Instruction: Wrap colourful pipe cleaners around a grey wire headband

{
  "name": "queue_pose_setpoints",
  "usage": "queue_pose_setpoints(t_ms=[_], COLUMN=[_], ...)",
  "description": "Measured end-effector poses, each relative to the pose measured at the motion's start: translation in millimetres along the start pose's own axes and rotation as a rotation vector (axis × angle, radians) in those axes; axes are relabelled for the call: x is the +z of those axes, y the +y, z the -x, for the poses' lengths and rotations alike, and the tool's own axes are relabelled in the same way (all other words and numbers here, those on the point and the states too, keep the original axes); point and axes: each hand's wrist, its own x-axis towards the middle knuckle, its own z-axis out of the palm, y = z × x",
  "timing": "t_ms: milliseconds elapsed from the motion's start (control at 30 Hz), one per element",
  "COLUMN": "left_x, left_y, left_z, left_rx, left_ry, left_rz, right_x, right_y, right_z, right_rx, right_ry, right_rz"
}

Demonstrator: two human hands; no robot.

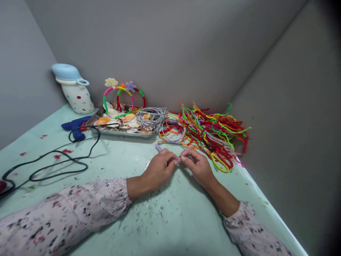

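My left hand (162, 164) and my right hand (198, 165) meet fingertip to fingertip above the table, both pinched closed. A small pale pink bit, apparently part of a pipe cleaner (179, 160), shows between the fingertips; the fingers cover most of it. Just beyond my left knuckles pokes a short lilac fuzzy end (158, 147). Behind the hands lies a ring of grey wire (165, 139), partly wrapped in lilac and orange. A big heap of coloured pipe cleaners (213, 129) spreads beyond my right hand.
A metal tray (125, 133) holds shells, a coil of grey wire (153, 116) and two wrapped hoops with flowers (118, 87). To its left are a blue glue gun (76, 124), its looping black cord (60, 172) and a blue-lidded bottle (77, 96). Grey walls enclose the table (170, 220).
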Motion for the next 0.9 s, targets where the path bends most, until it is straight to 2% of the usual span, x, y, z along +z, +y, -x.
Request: queue_pose_setpoints(t_ms=[333,567,900], left_x=[-2.8,-2.4,-1.1], left_y=[-0.6,-1.3,-4.0], left_z=[-3.3,-3.1,-1.5], left_rx=[-0.018,-0.018,-0.012], left_ry=[-0.015,-0.013,-0.019], left_rz=[0.042,0.038,0.0], right_x=[-1.4,0.5,-1.3], right_y=[-2.9,-2.1,-2.8], right_z=[1.8,2.7,1.5], right_rx=[-0.07,-0.159,-0.185], right_ry=[-0.021,-0.041,-0.074], right_rz=[-0.006,0.135,0.235])
